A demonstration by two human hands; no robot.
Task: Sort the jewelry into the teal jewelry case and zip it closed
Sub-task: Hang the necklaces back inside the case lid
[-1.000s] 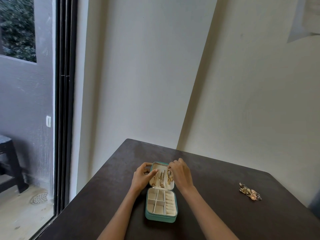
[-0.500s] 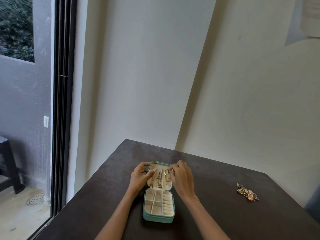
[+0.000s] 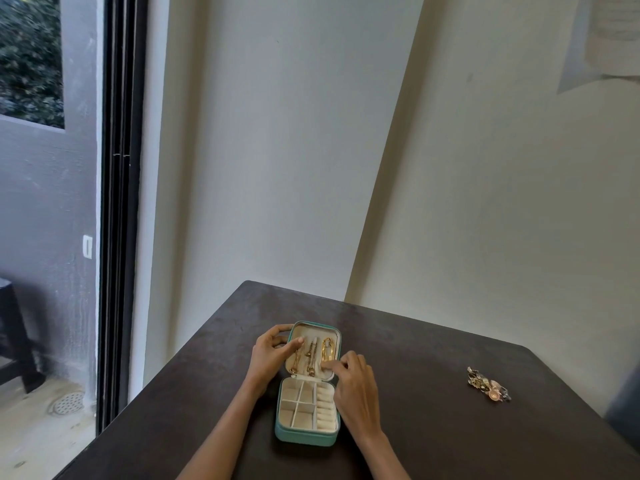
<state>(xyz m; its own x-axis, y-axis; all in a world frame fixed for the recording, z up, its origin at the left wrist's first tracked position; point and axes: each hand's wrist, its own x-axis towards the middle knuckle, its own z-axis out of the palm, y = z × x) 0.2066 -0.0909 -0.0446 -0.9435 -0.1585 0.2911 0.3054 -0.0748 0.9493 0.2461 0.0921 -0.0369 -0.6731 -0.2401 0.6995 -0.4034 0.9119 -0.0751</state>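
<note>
My left hand (image 3: 268, 353) and forearm, entering from 6 o'clock: bare to the frame edge, no sleeve, watch or bracelet in view. My right hand (image 3: 353, 382) and forearm, entering from 5 o'clock: likewise bare, with no sleeve or wristwear in view. Rings and nails are too small to tell. Both forearms are slender and taper to narrow wrists.

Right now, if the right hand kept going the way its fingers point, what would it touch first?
Probably the gold chain in the open lid of the teal case; the right hand has fingertips already near it, though depth is unclear.
</note>
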